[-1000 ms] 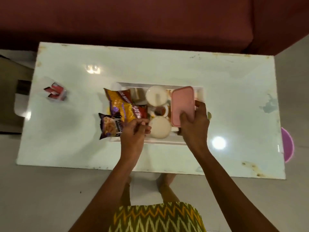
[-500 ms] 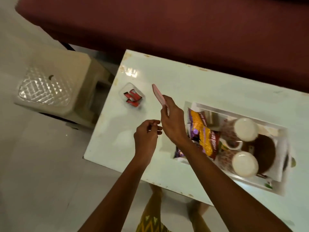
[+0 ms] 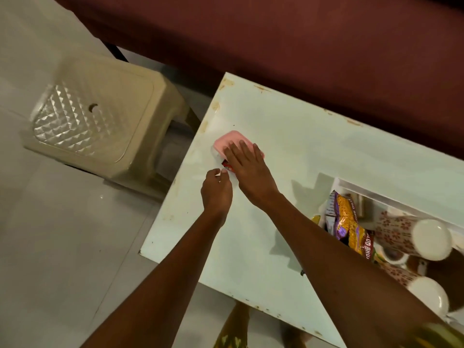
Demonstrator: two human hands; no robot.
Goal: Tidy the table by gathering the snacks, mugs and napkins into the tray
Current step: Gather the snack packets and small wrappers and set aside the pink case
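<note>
Right hand [image 3: 247, 169] lies flat, fingers spread, palm down on a pink lid [image 3: 227, 141] near the desk's left corner; grip is open, pressing, not clasping. Left hand [image 3: 216, 190] sits just beside it, thumb and forefinger pinched narrow at the near edge of what is under the lid. It looks like a small clear container with red wrapped snacks [image 3: 225, 166] inside, but the right hand covers most of it, so contents are only partly readable and I cannot tell whether the pinch actually holds anything.

Step in hand, as judged: seating the lid on the container before it goes to the tray.

To do it well:
- press evenly, palm centred, so all corners seat
- left hand steadies the base so it does not slide on the glossy desk [image 3: 313, 146]
- container sits close to the desk edge, above the floor and a beige stool [image 3: 100, 116]; push down, not outward
- once shut, lift by the body, not by the lid alone

Tray [image 3: 351, 184] is well apart, at the right. It already carries snack bags [image 3: 351, 222] and two floral mugs [image 3: 411, 234]. Free room looks tight, so the box likely has to go on top or into a gap.
</note>
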